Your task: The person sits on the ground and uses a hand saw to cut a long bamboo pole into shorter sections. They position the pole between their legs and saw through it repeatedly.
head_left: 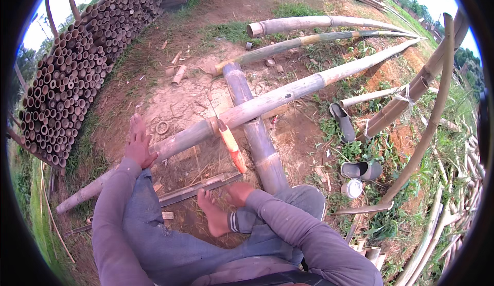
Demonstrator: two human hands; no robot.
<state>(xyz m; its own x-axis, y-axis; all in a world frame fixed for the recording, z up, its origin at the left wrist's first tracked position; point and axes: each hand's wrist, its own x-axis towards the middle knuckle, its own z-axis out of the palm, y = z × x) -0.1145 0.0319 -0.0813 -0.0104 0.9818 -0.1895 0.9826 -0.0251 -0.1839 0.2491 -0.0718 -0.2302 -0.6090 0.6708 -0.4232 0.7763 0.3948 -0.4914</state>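
A long pale bamboo pole [280, 96] runs from lower left to upper right, lying across a thicker, darker bamboo piece [265, 155]. My left hand [139, 151] rests at the pole's left part beside my bare left foot [137, 125], fingers apart and gripping nothing. A saw with an orange handle [231, 146] stands against the pole, its thin blade pointing up and away where it meets the bamboo. Just below the handle's lower end is my right hand [239, 193], apart from it and near my right foot [213, 214]; its fingers are not distinct.
A tall stack of cut bamboo [77, 75] stands at the left. Two more poles [319, 22] lie beyond mine. Grey slip-on shoes [363, 171], a white cup [352, 188] and a tied bamboo frame [404, 101] are at the right. Split bamboo strips [200, 185] lie before me.
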